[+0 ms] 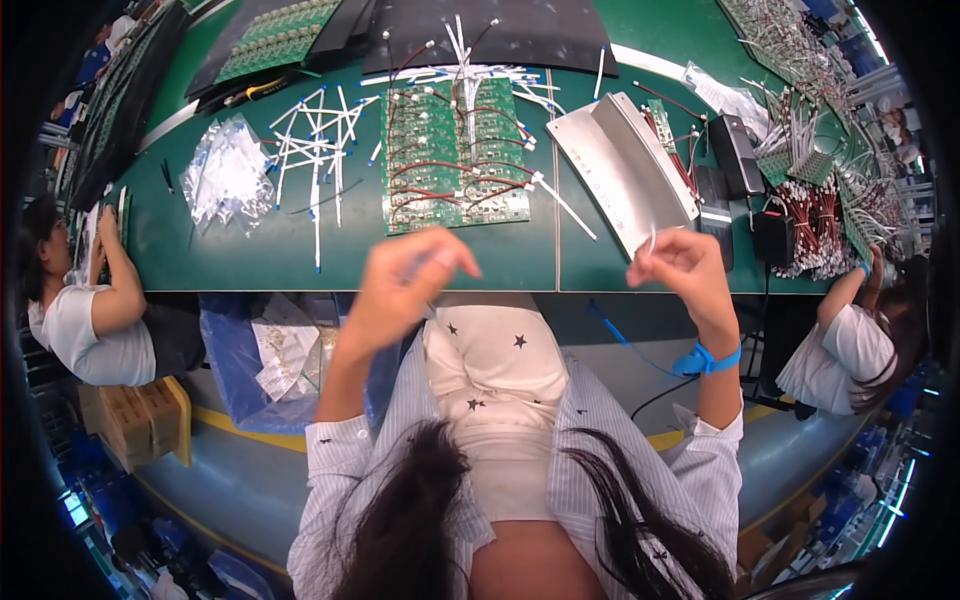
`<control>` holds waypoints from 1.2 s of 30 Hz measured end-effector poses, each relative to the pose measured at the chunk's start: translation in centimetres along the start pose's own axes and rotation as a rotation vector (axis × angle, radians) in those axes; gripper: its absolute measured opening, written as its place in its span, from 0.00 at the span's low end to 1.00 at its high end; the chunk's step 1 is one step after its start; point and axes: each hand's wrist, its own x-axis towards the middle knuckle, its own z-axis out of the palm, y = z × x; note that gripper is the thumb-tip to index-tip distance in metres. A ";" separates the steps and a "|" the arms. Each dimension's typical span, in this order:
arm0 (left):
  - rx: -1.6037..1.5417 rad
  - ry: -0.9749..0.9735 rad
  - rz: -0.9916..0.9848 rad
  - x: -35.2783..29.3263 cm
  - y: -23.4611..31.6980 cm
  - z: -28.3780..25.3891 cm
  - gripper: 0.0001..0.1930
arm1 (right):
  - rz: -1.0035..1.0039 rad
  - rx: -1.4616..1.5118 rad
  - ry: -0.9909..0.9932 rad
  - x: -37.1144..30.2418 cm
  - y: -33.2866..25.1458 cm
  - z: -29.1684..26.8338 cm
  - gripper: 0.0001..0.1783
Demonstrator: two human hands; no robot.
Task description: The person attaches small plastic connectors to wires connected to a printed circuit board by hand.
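My left hand (408, 278) is raised over the near table edge, a little blurred; its fingers are bent and apart, and nothing shows in them. My right hand (688, 268), with a blue wrist strap (708, 359), is closed in a pinch beside the metal bracket. A thin white strip (653, 239) sticks up from its fingertips; most of it is hidden. In front of both hands lies a panel of green circuit boards (432, 155), with red-and-black wire leads and white flat cables on it. One white flat cable (565, 207) points off its right side.
Left of the panel lie loose white flat cables (318, 150) and a clear bag (230, 175). The bent metal bracket (620, 170) stands at right, near black boxes (735, 155) and wire bundles (815, 220). A blue-lined bin (235, 375) is below. People sit at both sides.
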 end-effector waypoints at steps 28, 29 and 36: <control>0.264 -1.118 0.173 2.5 -15.2 16.9 0.11 | -0.500 -0.607 0.088 13.8 6.2 9.7 0.05; 0.064 -1.011 0.006 2.4 -15.3 16.8 0.11 | -0.472 -0.655 0.082 13.9 6.2 9.7 0.05; 0.082 -0.934 0.144 1.0 -20.1 20.4 0.12 | -0.452 -0.689 0.044 14.2 6.2 9.7 0.05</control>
